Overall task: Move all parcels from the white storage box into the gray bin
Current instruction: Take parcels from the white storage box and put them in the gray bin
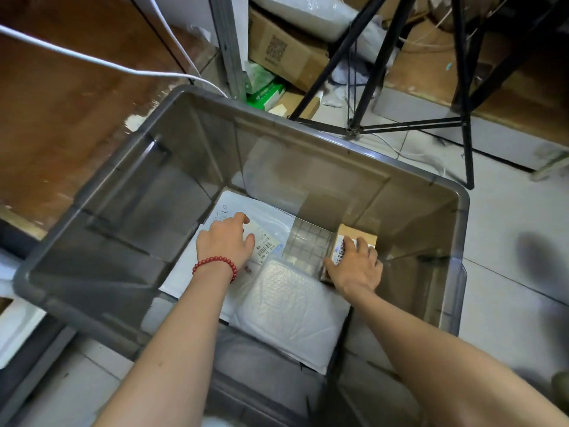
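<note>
Head view, steeply down, close above bin (92,192)

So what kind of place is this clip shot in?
Probably a storeroom or parcel-handling back room. A gray bin on a tiled floor holds a white mailer, a bubble-wrap parcel and a small cardboard box; stacked cartons sit behind.

Tiled floor (508,241), gray bin (92,257), tripod (462,124)

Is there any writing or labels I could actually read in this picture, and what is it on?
White mailer: blue handwriting, too blurred to read.
Shipping label on that mailer: barcode and print too small.
Small cardboard box: barcode sticker, digits illegible.
Brown carton behind the gray bin: QR code only.
</note>
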Demonstrator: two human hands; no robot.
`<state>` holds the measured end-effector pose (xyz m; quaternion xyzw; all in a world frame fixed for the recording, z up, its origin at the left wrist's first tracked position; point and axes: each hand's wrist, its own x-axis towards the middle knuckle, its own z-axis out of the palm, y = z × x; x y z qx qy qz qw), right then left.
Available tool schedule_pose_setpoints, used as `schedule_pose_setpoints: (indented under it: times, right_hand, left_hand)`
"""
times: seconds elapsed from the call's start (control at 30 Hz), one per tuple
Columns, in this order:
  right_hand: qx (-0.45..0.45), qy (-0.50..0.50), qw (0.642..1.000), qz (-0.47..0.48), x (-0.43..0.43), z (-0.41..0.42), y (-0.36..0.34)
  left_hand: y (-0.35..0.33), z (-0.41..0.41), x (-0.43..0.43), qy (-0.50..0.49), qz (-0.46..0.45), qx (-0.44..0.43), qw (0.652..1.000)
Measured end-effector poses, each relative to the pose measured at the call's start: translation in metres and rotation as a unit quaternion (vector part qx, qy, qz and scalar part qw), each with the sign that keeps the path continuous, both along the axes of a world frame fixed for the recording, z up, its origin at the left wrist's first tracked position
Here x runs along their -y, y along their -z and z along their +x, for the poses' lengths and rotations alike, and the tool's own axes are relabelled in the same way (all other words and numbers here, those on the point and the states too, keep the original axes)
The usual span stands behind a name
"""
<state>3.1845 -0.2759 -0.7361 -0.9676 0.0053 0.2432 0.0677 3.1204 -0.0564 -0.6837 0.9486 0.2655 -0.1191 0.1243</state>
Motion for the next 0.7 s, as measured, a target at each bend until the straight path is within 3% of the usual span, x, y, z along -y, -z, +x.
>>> schedule_pose_setpoints:
  times: [0.27,0.47,0.7]
  right_hand:
    - [0.103,-0.168,0.977,0.078,-0.024,-0.011,-0.057]
    - [0.138,-0.326,0.922,0.158,-0.073,-0.034,-0.128]
    - [0.174,-0.438,0.842,0.262,-0.145,-0.099,-0.212]
  left_hand:
    - [-0.05,-0.03,0.009,-0.037,0.085,-0.027,0.995]
    - [-0.108,-0.087,0.009,-0.079,0.123,0.03,0.989]
    - [-0.181,-0.191,-0.031,-0.232,0.15,0.087,0.957]
